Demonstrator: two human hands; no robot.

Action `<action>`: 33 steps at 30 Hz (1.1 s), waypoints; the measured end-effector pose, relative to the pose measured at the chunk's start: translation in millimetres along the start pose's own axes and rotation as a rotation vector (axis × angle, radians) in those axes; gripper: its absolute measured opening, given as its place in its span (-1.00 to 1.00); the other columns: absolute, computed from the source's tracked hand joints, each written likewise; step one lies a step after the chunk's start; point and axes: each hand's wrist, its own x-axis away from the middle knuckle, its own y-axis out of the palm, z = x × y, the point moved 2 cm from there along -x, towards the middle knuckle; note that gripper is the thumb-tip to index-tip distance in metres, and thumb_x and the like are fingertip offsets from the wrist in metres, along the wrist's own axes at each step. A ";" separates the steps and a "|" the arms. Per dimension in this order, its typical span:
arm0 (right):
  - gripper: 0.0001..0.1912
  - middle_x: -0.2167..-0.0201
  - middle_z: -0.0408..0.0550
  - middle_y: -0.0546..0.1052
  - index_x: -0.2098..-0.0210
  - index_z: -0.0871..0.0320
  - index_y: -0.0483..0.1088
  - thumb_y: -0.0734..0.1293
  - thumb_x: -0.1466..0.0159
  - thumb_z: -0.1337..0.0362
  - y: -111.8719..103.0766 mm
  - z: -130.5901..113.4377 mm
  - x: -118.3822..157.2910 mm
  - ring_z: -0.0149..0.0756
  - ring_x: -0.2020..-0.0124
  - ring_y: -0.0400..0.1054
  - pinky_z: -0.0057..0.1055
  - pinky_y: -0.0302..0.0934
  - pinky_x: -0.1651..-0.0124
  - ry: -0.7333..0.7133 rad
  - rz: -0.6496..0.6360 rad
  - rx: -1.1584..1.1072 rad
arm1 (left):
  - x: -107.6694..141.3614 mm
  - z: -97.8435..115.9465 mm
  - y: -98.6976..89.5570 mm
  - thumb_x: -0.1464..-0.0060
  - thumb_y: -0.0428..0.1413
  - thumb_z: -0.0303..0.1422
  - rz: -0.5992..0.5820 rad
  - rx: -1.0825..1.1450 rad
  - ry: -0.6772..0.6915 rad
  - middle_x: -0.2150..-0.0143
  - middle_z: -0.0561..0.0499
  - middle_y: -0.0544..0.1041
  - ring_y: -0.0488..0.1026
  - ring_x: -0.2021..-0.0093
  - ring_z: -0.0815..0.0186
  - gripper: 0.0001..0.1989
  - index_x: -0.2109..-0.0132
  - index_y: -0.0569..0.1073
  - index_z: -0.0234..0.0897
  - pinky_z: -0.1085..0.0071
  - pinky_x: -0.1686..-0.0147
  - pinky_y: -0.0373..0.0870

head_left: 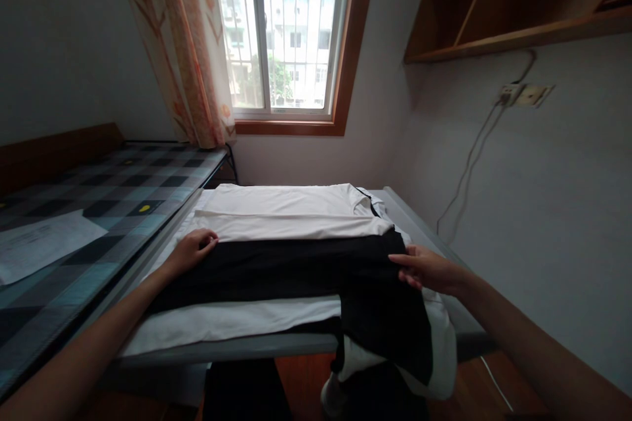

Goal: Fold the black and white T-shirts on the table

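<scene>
A black and white long shirt (296, 270) is spread sideways over a table, its white part at the far side and its black part nearer me. One short sleeve (390, 335), black with a white edge, hangs over the table's front edge. At the shirt's left end, my left hand (193, 251) is closed, thumb and fingers pinching the cloth where black meets white. Near the shoulder at the right, my right hand (427, 270) grips the black cloth, its index finger lying along the top. More white cloth (237, 322) shows beneath the shirt.
The grey-edged table (306, 344) stands before the window (291, 46). A checked mattress (138, 191) with a paper sheet (49, 243) lies left. Wooden shelves (474, 46) and a socket with cables (513, 93) are on the right wall. An orange curtain (182, 46) hangs left.
</scene>
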 end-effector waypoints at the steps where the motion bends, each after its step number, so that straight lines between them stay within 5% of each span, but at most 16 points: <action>1: -0.52 0.68 -0.13 0.45 0.55 0.13 0.26 0.45 -0.01 -0.13 -4.3 2.0 5.1 -0.48 0.72 0.23 -0.54 0.06 0.68 0.053 -0.067 0.077 | -0.2 -0.4 0.2 -0.03 0.02 -0.05 -0.001 -0.001 0.000 0.34 -0.06 0.53 0.47 0.31 0.18 -0.65 0.29 0.50 -0.23 0.31 0.23 0.36; 4: -0.47 0.68 -0.03 0.49 0.61 0.15 0.29 0.42 0.02 -0.20 -21.1 14.6 11.3 -0.42 0.71 0.29 -0.53 0.04 0.68 0.182 -0.178 0.353 | -1.0 -1.2 1.0 -0.04 0.02 -0.05 -0.004 -0.009 -0.003 0.32 -0.07 0.54 0.47 0.29 0.17 -0.65 0.28 0.49 -0.23 0.31 0.22 0.36; 7: -0.40 0.66 0.00 0.50 0.62 0.16 0.31 0.36 0.07 -0.30 -38.3 23.2 4.5 -0.38 0.69 0.32 -0.51 0.03 0.67 0.202 -0.099 0.536 | -1.4 -2.9 2.1 -0.04 0.01 -0.04 -0.006 -0.019 -0.007 0.33 -0.06 0.54 0.47 0.30 0.17 -0.64 0.29 0.48 -0.23 0.30 0.22 0.37; 12: -0.44 0.61 -0.05 0.49 0.49 0.17 0.39 0.26 -0.07 -0.26 -51.0 5.1 -14.3 -0.32 0.57 0.35 -0.44 0.19 0.52 -0.108 0.181 0.613 | -1.5 -9.1 5.0 -0.08 0.00 -0.05 -0.008 -0.037 0.020 0.32 -0.06 0.52 0.46 0.30 0.18 -0.65 0.27 0.48 -0.24 0.31 0.22 0.38; 19: -0.70 0.14 0.08 0.52 0.16 0.17 0.51 0.32 -0.12 0.26 -40.9 -11.7 -61.3 -0.16 0.15 0.42 -0.30 0.25 0.04 -0.468 0.455 0.974 | -6.7 -17.1 -6.1 -0.05 0.04 -0.11 0.045 -0.133 0.121 0.13 -0.14 0.51 0.45 0.09 0.10 -0.62 0.12 0.52 -0.27 0.21 0.02 0.36; 24: -0.51 -0.10 0.10 0.40 0.00 0.06 0.49 0.29 -0.09 0.45 -33.2 1.5 -90.8 -0.01 -0.08 0.27 -0.13 0.17 -0.05 -0.483 0.509 1.279 | -7.5 -31.9 -22.7 0.08 0.09 -0.27 -0.146 -0.185 0.159 -0.04 -0.13 0.50 0.42 -0.05 0.07 -0.58 0.03 0.54 -0.22 0.19 -0.10 0.30; 33: -0.61 0.02 0.05 0.51 0.03 0.02 0.52 0.25 -0.21 0.42 -49.0 15.7 -93.7 -0.05 0.01 0.33 -0.22 0.17 0.08 -0.565 0.572 1.471 | -12.0 -46.1 -35.6 0.06 0.06 -0.33 -0.226 -0.126 0.103 0.03 -0.14 0.56 0.46 -0.01 0.08 -0.68 0.13 0.55 -0.23 0.21 -0.08 0.32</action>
